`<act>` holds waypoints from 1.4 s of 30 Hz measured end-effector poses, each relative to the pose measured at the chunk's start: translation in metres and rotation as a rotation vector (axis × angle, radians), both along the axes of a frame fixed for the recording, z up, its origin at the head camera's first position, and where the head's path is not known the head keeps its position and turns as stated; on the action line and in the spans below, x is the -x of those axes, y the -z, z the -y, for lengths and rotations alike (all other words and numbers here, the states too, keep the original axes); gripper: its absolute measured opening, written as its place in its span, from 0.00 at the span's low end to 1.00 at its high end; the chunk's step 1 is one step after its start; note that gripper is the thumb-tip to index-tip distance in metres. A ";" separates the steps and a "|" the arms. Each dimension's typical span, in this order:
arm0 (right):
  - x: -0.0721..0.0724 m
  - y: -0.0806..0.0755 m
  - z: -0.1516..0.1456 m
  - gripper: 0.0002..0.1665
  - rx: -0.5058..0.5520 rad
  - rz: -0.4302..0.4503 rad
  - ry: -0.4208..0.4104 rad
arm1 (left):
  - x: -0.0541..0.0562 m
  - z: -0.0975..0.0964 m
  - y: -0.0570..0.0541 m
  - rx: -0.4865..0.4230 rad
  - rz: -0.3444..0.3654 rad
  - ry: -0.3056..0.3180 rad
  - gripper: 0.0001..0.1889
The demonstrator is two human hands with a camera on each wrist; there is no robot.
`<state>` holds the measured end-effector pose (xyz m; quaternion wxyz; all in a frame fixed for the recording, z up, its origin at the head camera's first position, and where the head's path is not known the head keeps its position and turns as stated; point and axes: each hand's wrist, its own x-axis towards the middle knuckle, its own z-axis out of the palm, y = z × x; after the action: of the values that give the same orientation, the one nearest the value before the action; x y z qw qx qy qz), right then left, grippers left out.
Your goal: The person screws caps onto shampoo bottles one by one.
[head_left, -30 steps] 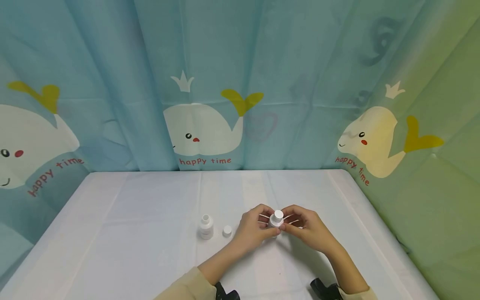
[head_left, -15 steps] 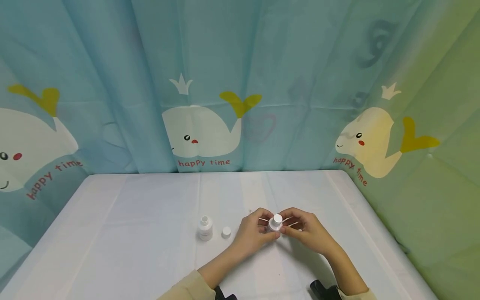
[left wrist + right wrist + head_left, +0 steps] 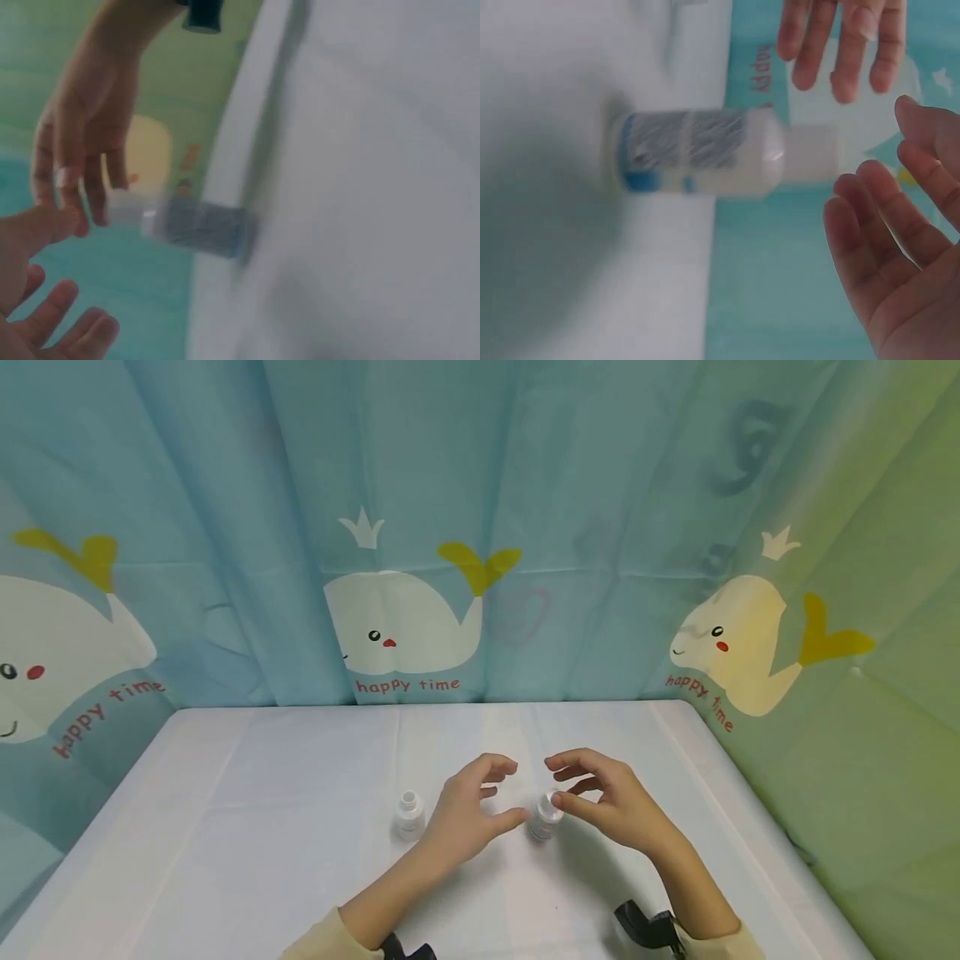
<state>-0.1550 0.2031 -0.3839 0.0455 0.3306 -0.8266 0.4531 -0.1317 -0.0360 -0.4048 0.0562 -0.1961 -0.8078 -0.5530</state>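
The left hand (image 3: pixel 459 816) is hovering released, its fingers loosely bent and its thumb pointing toward a capped bottle (image 3: pixel 701 152). The right hand (image 3: pixel 618 799) is hovering across from it, also released, its fingers relaxed; its thumb is overlapping the cap (image 3: pixel 815 153) in the head view, though whether the two are touching cannot be told. Between the hands, the capped bottle is standing upright on the counter (image 3: pixel 285 810), showing a grey and blue label. Just to the left of the left hand, an uncapped white bottle (image 3: pixel 409 819) is standing upright. Behind the hands, toward the person, beige sleeves (image 3: pixel 330 938) are covering the forearms and a black device (image 3: pixel 651 927) is sitting at the right wrist. Beyond the hands, a blue-green curtain (image 3: pixel 592 635) is hanging past the counter's far edge, displaying white whales (image 3: pixel 423 622).
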 end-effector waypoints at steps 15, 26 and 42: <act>0.004 -0.021 0.056 0.22 -0.040 -0.102 -0.118 | -0.017 0.076 -0.034 0.086 -0.232 -0.164 0.28; 0.002 -0.006 0.094 0.25 -0.187 -0.127 -0.146 | -0.018 0.115 -0.018 0.099 -0.049 -0.212 0.28; 0.003 0.025 0.126 0.27 -0.443 -0.062 -0.155 | -0.021 0.128 0.019 0.089 0.039 -0.132 0.33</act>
<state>-0.1578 0.0769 -0.4092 -0.0379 0.4090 -0.8762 0.2522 -0.1108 -0.1642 -0.4239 0.0678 -0.1339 -0.8437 -0.5155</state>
